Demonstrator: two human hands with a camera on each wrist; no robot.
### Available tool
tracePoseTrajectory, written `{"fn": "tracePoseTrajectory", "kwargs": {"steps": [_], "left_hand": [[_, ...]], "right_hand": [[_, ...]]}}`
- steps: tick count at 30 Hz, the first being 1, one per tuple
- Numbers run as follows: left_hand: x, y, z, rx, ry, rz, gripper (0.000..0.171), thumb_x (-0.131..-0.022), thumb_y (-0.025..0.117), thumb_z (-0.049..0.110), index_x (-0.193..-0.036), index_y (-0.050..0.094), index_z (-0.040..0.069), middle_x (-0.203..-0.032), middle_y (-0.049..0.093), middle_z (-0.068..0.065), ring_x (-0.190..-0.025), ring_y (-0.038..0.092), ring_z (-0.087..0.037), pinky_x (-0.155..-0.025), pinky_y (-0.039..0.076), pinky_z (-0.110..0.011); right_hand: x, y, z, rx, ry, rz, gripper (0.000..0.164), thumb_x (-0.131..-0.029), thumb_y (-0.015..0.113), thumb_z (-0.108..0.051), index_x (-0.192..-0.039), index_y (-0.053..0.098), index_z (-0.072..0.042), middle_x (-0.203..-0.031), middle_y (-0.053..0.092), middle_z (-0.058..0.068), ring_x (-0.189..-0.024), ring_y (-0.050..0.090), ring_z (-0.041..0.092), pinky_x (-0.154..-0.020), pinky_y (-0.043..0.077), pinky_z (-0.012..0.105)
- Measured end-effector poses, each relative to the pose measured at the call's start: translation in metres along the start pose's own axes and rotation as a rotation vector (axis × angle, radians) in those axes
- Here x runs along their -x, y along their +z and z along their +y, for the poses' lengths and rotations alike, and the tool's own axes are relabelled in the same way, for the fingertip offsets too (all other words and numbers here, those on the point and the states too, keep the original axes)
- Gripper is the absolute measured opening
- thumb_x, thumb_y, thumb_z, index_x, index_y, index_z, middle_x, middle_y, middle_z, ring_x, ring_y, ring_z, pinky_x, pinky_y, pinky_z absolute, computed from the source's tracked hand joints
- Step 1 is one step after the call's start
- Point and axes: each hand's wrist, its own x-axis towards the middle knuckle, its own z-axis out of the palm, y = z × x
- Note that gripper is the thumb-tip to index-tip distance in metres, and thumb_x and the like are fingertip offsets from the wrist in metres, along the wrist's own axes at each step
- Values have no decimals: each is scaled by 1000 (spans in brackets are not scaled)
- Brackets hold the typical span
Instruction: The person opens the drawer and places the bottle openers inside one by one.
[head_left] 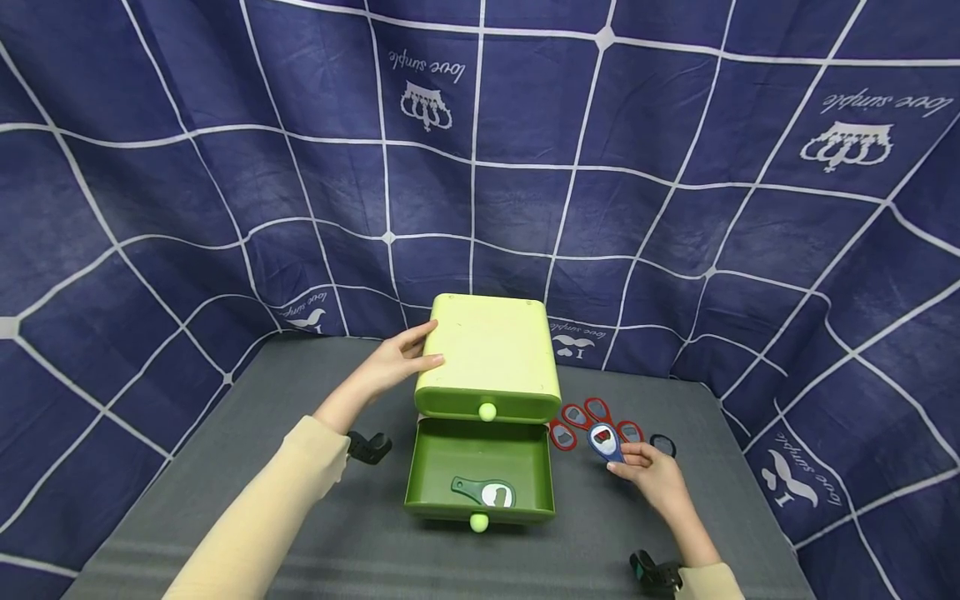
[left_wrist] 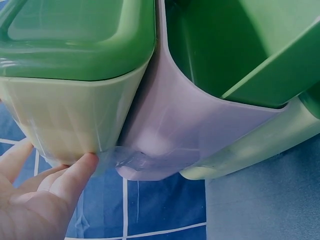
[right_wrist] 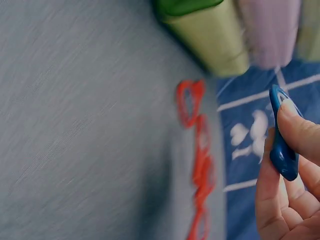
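Observation:
My left hand point(head_left: 392, 360) rests against the left side of a small chest of drawers point(head_left: 491, 346) with a yellow-green top, its fingers fairly straight. In the left wrist view, fingertips point(left_wrist: 89, 161) touch the chest's pale wall. The bottom drawer point(head_left: 442, 450) is pulled out; inside it lies a dark green bottle opener point(head_left: 480, 492). To the right, my right hand point(head_left: 654, 475) holds a blue bottle opener point(head_left: 604, 442) above the table, pinched between thumb and fingers. Behind it lie several red bottle openers point(head_left: 576, 416) and a black one point(head_left: 663, 444), partly hidden.
The upper drawer point(head_left: 525, 407) is closed, with a round light-green knob. A lilac middle section point(left_wrist: 170, 120) shows in the left wrist view. Grey cloth covers the table point(head_left: 300, 517). A blue curtain with white lines point(head_left: 525, 200) hangs behind and at both sides.

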Motion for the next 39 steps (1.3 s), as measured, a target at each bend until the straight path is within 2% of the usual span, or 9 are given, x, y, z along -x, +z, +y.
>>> {"fn": "tracePoseTrajectory", "kwargs": {"steps": [4,10,21,27,32,39], "left_hand": [[-1,0,0,1,0,-1,80,-93,70,26,-158,24,19,-165,17,-5,-152,18,-28,-122,24,-48],[-1,0,-2,-9,8,0,80,-93,70,26,-158,24,18,-165,17,-6,-151,19,-30,-121,25,-49],[0,-1,-2,6,10,-1,79,-93,70,26,-158,25,19,-165,18,-6,-151,20,-29,-121,25,-49],[0,0,-3,-2,0,2,80,-93,70,28,-158,24,20,-165,18,-6,-151,20,-29,-121,25,-49],[0,0,-4,-5,-4,7,80,-93,70,28,-158,25,20,-165,17,-6,-152,19,-29,-122,25,-49],[0,0,-4,-10,-3,8,80,-93,70,29,-158,24,20,-166,16,-5,-152,18,-29,-122,25,-49]], "right_hand": [[7,-3,-24,-31,-30,-28,48,-80,83,-19,-119,65,3,-99,74,9,-79,65,4,-69,53,21],[20,-4,-55,-112,-108,-85,40,-78,83,-9,-112,67,6,-98,72,12,-78,68,6,-68,56,22],[34,5,-79,-82,-250,-259,37,-76,84,-9,-106,67,5,-91,70,10,-80,65,9,-68,57,22],[36,21,-91,-63,-305,-321,37,-75,85,-12,-106,69,2,-92,69,8,-82,66,13,-68,57,22],[39,42,-104,-42,-357,-379,34,-76,85,-11,-105,71,-1,-91,70,6,-82,66,16,-68,57,21],[40,71,-119,23,-407,-419,29,-75,85,-10,-101,72,-4,-86,69,2,-76,64,11,-64,54,21]]}}
